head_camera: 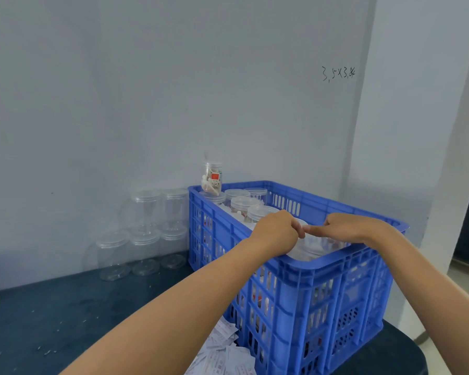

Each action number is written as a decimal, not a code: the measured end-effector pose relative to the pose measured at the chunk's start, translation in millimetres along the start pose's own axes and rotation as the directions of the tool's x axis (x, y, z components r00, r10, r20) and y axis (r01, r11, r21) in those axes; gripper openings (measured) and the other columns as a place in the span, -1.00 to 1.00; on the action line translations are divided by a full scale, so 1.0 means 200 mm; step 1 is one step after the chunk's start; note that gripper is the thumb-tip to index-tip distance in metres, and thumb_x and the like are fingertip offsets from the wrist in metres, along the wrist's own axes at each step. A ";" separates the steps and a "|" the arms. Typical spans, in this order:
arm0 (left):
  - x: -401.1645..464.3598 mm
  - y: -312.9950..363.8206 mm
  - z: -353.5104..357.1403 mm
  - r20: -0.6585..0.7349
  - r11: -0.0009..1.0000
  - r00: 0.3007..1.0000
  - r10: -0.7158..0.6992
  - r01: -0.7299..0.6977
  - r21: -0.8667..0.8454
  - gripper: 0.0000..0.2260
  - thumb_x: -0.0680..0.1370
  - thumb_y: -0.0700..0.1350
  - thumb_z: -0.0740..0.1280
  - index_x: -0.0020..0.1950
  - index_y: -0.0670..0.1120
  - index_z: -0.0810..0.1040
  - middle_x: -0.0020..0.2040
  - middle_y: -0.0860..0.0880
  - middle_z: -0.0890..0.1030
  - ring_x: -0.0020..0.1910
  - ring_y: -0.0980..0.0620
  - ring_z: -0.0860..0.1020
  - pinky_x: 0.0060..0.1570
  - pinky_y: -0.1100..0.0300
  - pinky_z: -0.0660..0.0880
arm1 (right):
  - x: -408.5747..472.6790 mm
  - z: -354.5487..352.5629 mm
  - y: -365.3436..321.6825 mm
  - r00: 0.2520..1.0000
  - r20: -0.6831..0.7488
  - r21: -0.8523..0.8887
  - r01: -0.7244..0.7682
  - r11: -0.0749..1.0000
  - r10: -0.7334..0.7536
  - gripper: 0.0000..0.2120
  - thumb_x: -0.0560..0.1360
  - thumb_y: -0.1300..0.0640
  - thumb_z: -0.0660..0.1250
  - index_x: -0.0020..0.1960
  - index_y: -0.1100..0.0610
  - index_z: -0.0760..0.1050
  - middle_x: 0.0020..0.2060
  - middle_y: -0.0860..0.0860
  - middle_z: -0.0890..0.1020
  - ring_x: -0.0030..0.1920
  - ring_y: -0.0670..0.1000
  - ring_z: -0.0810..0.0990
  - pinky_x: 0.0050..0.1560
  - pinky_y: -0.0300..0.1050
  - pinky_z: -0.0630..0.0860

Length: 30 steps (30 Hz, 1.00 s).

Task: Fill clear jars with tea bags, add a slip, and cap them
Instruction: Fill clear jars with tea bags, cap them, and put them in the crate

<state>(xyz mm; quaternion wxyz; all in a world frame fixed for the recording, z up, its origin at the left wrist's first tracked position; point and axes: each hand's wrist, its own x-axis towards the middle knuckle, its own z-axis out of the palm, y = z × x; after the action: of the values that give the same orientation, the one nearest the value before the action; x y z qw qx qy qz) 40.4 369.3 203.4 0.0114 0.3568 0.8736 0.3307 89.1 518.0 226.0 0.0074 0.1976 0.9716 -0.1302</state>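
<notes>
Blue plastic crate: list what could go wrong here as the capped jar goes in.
1. The filled clear jar standing on another jar's lid at the far corner of the blue slotted plastic crate rises above the rim; a jolt might topple it.
2. Both hands, left hand and right hand, grip the capped clear jar at the near rim; it may catch there.

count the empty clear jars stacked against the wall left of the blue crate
5. Three stand on the table: left, middle, right. Two sit on top: left, right. The blue crate may hide more.
</notes>
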 end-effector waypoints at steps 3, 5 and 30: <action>0.00 -0.01 0.00 -0.014 0.999 0.999 0.039 -0.040 -0.017 -0.60 0.54 -0.37 0.10 0.11 -0.08 0.66 0.20 -0.12 0.62 0.00 -0.09 0.61 -0.30 0.24 0.48 | 0.01 0.01 -0.04 0.998 -0.054 0.012 -0.022 1.000 0.022 -0.48 0.54 -0.27 0.18 -0.37 0.08 0.17 -0.44 -0.01 0.26 -0.45 -0.04 0.22 -0.37 -0.22 0.18; 0.01 -0.03 -0.01 -0.060 0.996 0.996 0.068 -0.071 -0.062 -0.63 0.53 -0.36 0.11 0.07 -0.09 0.67 0.20 -0.12 0.62 -0.14 -0.10 0.61 -0.35 0.22 0.45 | 0.02 -0.01 -0.09 0.994 -0.106 0.042 -0.008 0.999 0.012 -0.50 0.54 -0.23 0.23 -0.35 0.13 0.24 -0.42 0.00 0.28 -0.44 -0.04 0.22 -0.39 -0.21 0.18; -0.28 -1.70 -0.60 -0.618 0.776 0.549 -0.563 0.094 -0.624 -0.65 0.53 -0.42 0.11 0.09 -0.05 0.51 0.18 -0.04 0.56 0.00 0.05 0.50 0.03 0.08 0.46 | 0.41 0.86 -1.55 0.989 0.085 0.979 -0.060 0.197 -0.123 -0.66 0.51 0.40 0.14 0.25 0.38 0.48 -0.12 0.15 0.52 0.08 0.23 0.55 0.11 -0.05 0.49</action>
<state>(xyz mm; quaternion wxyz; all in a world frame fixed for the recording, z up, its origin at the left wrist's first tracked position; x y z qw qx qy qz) -158.2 86.0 86.2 -0.2069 -0.0189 0.7166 0.6658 -111.6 229.9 132.4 -0.0521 0.1276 0.6693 -0.7301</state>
